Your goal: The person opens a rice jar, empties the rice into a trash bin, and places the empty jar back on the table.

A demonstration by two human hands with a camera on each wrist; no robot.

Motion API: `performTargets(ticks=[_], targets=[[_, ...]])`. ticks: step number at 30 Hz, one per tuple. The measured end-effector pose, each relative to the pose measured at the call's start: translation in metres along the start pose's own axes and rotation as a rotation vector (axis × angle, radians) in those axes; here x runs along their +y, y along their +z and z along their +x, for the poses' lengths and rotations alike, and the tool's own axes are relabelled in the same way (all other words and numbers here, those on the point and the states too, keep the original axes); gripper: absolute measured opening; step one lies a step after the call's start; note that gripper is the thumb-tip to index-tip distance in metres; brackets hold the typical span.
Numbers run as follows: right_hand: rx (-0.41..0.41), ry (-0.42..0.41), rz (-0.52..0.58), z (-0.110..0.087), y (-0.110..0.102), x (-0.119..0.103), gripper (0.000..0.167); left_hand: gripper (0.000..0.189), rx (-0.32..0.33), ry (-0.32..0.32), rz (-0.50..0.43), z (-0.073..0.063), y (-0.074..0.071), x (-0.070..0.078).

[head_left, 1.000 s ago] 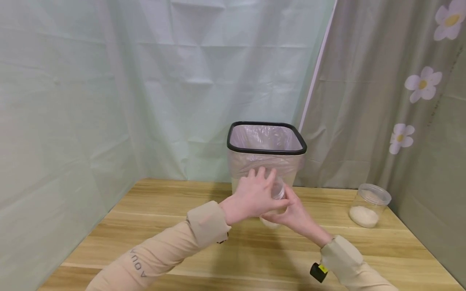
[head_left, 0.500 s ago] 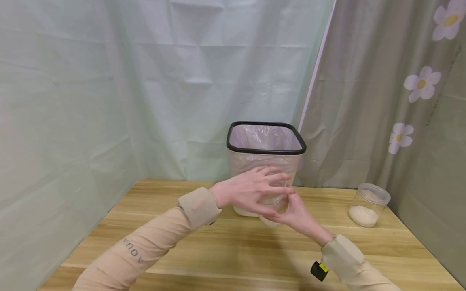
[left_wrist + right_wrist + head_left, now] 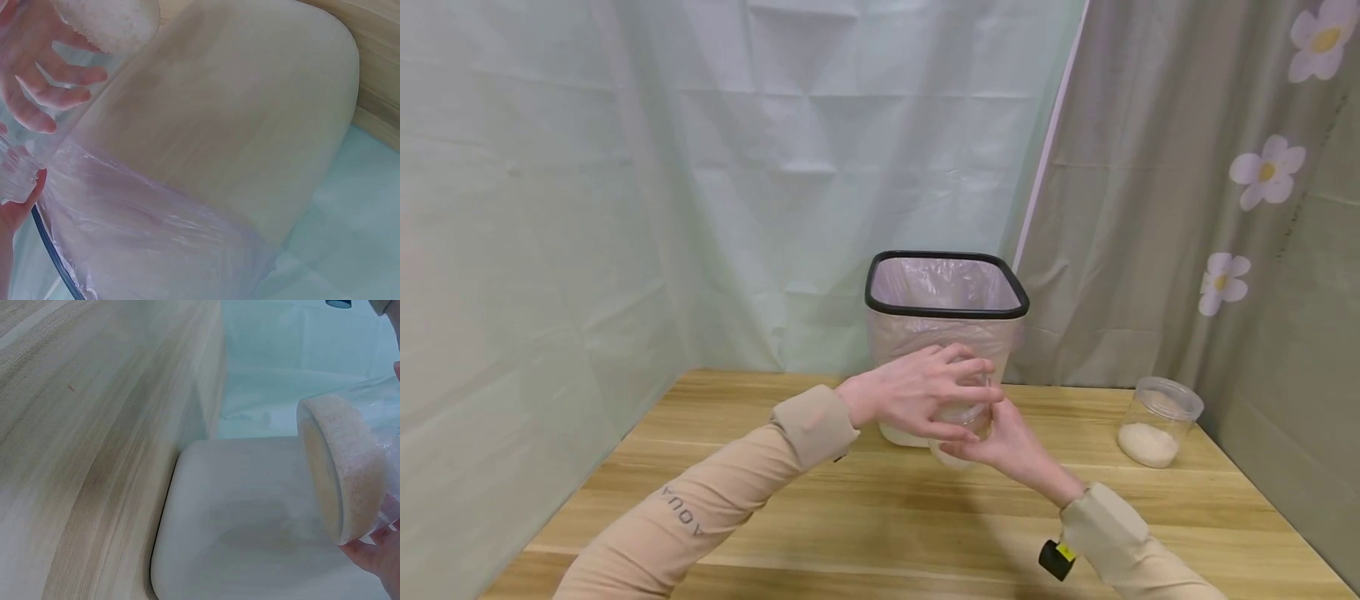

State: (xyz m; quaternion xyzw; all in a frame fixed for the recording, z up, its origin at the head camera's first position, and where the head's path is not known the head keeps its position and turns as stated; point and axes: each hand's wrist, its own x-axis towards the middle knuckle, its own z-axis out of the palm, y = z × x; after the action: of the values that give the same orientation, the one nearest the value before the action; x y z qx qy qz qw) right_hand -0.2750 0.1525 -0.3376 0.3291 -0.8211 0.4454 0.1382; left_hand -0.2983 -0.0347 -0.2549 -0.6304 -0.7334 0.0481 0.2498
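A clear plastic jar (image 3: 952, 455) with white, rice-like grains at its bottom is held up off the table, in front of the bin. My right hand (image 3: 1017, 448) grips the jar's side from the right. Over the top lies my left hand (image 3: 917, 392), its curled fingers around the clear lid (image 3: 15, 175). Whether the lid sits on the jar or is loose cannot be made out. From the right wrist, the jar (image 3: 353, 469) shows its round base and the layer of grains, with fingertips (image 3: 365, 553) against the wall.
Behind the hands stands a pale bin (image 3: 943, 314) with a black rim and a translucent liner. A second lidded jar (image 3: 1159, 421) of white grains is at the right on the wooden table (image 3: 850, 533). Curtains enclose the back and sides.
My left hand has turned on the jar top: its fingers pointed away from me and now point rightward across it. The right hand has hardly moved, and the jar has shifted slightly left.
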Motion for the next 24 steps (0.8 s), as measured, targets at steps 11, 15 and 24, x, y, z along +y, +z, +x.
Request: performTargets(ticks=[11, 15, 24], targets=[[-0.004, -0.001, 0.019, 0.0, 0.001, 0.0, 0.086, 0.05, 0.017, 0.01, 0.056, 0.002, 0.002, 0.002], [-0.01, 0.016, 0.031, -0.001, -0.001, -0.015, 0.083, 0.048, 0.033, 0.012, 0.08, 0.001, 0.003, 0.003], [0.013, -0.013, 0.034, 0.0, 0.004, -0.001, 0.08, 0.041, 0.083, -0.081, 0.131, 0.003, 0.006, 0.009]])
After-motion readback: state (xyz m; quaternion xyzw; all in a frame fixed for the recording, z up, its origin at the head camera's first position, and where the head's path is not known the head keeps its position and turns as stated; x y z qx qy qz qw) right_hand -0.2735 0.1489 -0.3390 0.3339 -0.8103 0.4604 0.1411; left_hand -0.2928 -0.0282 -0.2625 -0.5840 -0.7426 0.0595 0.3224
